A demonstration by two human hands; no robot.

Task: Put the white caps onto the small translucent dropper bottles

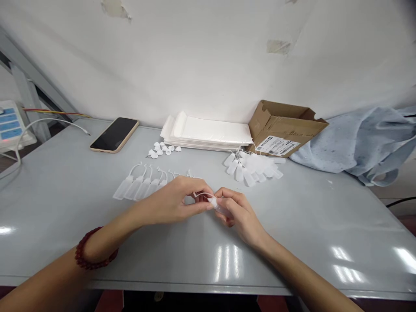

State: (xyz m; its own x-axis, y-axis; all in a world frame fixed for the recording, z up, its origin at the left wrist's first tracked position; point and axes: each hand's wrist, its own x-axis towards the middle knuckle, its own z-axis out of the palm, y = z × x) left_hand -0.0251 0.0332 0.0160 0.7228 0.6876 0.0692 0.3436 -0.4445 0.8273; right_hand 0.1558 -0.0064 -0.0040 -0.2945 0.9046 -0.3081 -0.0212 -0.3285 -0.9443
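Note:
Both hands meet over the middle of the grey table [292, 225]. My right hand [238, 214] is closed around a small translucent plastic bottle [218, 205]. My left hand [177, 201] pinches the bottle's cap end, where a thin white tether loops. Just behind my left hand lies a row of several capped bottles [141, 186], side by side. A loose pile of uncapped bottles [253, 169] sits behind my right hand. Small white caps [162, 149] are scattered further back.
A stack of white bags [208, 132] lies against the wall beside an open cardboard box [284, 128]. A phone [113, 134] rests face up at the back left. Blue-grey cloth [360, 143] covers the right rear. A white device and cable [11, 125] sit at the left edge.

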